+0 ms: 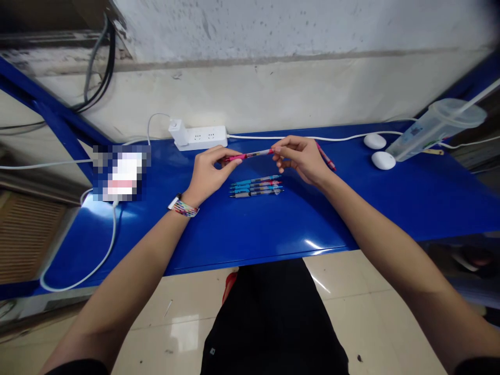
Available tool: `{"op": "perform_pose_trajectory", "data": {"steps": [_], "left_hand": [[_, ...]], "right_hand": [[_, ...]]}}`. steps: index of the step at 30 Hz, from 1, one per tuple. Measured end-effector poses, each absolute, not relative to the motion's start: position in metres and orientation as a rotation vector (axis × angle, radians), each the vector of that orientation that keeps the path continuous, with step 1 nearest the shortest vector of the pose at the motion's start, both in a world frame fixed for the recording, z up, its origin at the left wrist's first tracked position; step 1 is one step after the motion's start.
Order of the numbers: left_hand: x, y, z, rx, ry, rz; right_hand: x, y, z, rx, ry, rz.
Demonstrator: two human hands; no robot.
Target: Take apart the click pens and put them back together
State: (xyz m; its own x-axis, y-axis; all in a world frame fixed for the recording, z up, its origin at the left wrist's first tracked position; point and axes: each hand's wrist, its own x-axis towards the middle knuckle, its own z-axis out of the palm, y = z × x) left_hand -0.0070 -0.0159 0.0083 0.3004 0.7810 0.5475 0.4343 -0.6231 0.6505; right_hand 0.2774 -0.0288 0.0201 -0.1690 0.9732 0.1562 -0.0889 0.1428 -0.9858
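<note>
A pink pen (253,153) with a clear barrel is held level above the blue shelf by both hands. My left hand (209,172) is closed around its pink grip end. The fingertips of my right hand (301,159) pinch the other end. Below it, several pens (255,186) with blue, red and grey parts lie side by side on the shelf. Beyond my right hand lies more red pen material (326,156), partly hidden by that hand. I wear a multicoloured woven band (185,208) on my left wrist.
A white power strip (207,137) with a plugged-in charger (177,131) stands against the wall. On the left is a blurred-out device (121,174) with a white cable. Two white rounded objects (383,160) and a clear plastic cup (429,127) are at right. The shelf's front edge (253,264) is near me.
</note>
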Motion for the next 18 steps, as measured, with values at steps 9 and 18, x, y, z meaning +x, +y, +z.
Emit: {"op": "perform_pose_trajectory", "data": {"steps": [9,18], "left_hand": [[-0.0064,-0.0129,0.0053,2.018,1.098,1.141],[-0.0087,-0.0075,0.0088,1.968,1.039,1.216]], "right_hand": [[0.2787,-0.0263,0.0148,-0.883,-1.394,1.182],[0.2776,-0.0215,0.0103,-0.893,-1.328,1.145]]}}
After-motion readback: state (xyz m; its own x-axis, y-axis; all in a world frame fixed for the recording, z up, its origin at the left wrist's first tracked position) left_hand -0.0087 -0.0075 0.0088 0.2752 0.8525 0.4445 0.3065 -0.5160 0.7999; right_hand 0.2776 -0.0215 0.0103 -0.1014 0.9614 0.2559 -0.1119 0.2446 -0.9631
